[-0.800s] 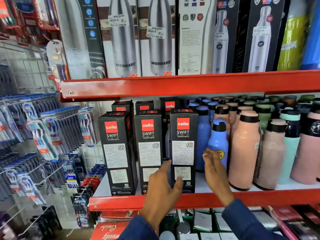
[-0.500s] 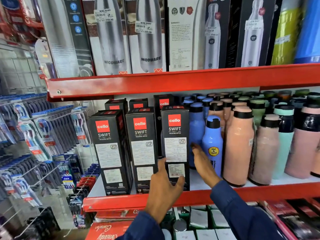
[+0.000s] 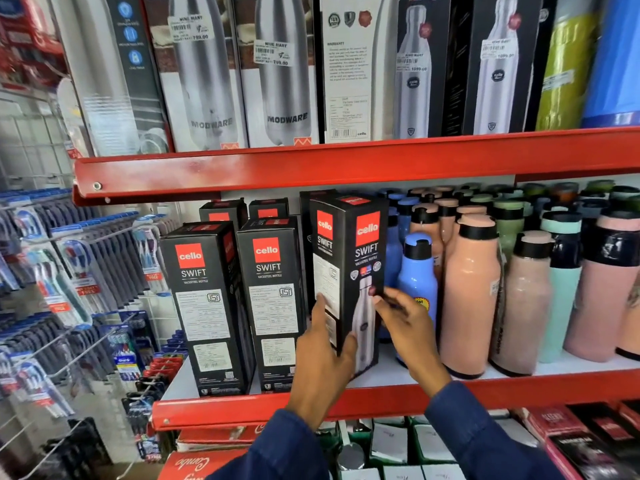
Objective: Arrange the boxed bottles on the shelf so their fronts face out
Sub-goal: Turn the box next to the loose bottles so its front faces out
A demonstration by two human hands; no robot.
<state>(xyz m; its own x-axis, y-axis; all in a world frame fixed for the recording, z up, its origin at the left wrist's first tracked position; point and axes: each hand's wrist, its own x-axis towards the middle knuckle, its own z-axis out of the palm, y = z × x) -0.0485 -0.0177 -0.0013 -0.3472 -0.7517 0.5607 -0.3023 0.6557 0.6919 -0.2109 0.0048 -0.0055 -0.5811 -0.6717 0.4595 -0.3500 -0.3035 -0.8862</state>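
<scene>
Three black "cello SWIFT" bottle boxes stand in the front row of the middle red shelf (image 3: 346,401). The left box (image 3: 204,306) and the middle box (image 3: 273,303) show their white-label sides. The right box (image 3: 349,268) is turned at an angle, one corner toward me, so both its label side and its bottle-picture side show. My left hand (image 3: 322,358) grips its lower left side. My right hand (image 3: 405,320) presses its right edge with the fingertips. More black boxes (image 3: 225,211) stand behind the front row.
Loose bottles crowd the shelf to the right: a blue bottle (image 3: 417,282) just behind my right hand, then peach bottles (image 3: 472,299) and a teal one (image 3: 561,289). Tall boxed steel bottles (image 3: 204,81) fill the upper shelf. Toothbrush packs (image 3: 69,271) hang at left.
Both hands have closed on the right box and rotated it; its label side faced out before, and now its bottle-picture side swings into view. The camera has moved closer.
</scene>
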